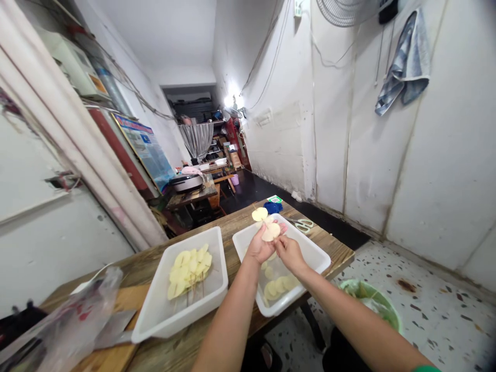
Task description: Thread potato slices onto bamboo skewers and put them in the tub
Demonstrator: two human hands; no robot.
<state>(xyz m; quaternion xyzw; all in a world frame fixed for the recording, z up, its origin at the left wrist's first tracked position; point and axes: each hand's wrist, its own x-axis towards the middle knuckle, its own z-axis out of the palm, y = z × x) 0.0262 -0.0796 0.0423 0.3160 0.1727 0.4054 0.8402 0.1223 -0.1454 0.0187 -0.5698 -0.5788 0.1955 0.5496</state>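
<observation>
Over the right-hand white tub (322, 262), my left hand (260, 246) is turned palm up and holds thin, pale yellow potato slices (270, 232). Another potato slice (259, 214) sits further out on the same thin skewer, whose tip pokes past it. My right hand (290, 252) is closed in a pinch at the near end of this skewer, beside the left palm; its fingertips are partly hidden. More potato slices (279, 285) lie at the bottom of that tub, partly covered by my hands. In the left-hand white tub (217, 238), skewered potato slices (189, 268) are piled together, sticks pointing toward me.
Scissors (304, 225), a dark blue bundle (273, 207) and a green-white card (275, 199) lie behind the right tub on the wooden table (232, 212). At left are a plastic bag (77, 315) and a cleaver-like blade (116, 326). A green bin (391, 310) stands on the floor.
</observation>
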